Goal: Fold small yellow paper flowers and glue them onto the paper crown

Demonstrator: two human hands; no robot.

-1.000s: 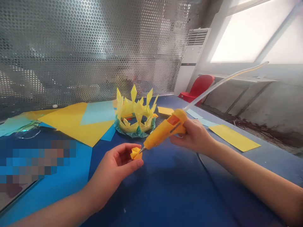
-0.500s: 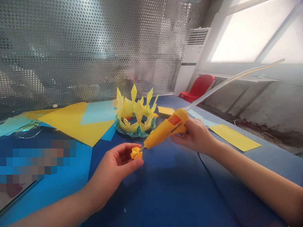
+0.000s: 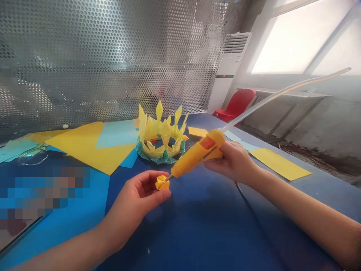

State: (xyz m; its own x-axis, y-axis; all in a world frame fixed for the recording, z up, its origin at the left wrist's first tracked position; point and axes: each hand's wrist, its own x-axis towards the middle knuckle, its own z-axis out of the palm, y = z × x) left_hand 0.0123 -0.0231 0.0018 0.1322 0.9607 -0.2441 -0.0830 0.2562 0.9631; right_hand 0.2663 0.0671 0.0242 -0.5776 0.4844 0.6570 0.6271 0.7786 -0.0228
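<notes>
Between the thumb and fingers of my left hand point(image 3: 141, 195) is a small folded piece of yellow-orange paper point(image 3: 161, 183). My right hand point(image 3: 235, 162) grips a yellow hot glue gun point(image 3: 197, 154), its metal nozzle at the folded piece's centre. A long clear glue stick point(image 3: 270, 97) sticks out of the gun's back end. Just beyond the nozzle stands a paper crown point(image 3: 162, 139) with yellow pointed spikes and a teal folded base. Whether glue is on the folded piece is too small to tell.
Yellow sheets point(image 3: 84, 145) and a light blue sheet point(image 3: 117, 134) lie left of the crown. Eyeglasses point(image 3: 33, 155) rest at the far left. A yellow paper point(image 3: 280, 164) lies at right. The gun's dark cord point(image 3: 251, 209) trails over the blue table. A perforated metal screen point(image 3: 113, 56) stands behind.
Both hands, the glue gun and the folded paper stay almost where they were. The glue stick's far end has shifted slightly to the right and up.
</notes>
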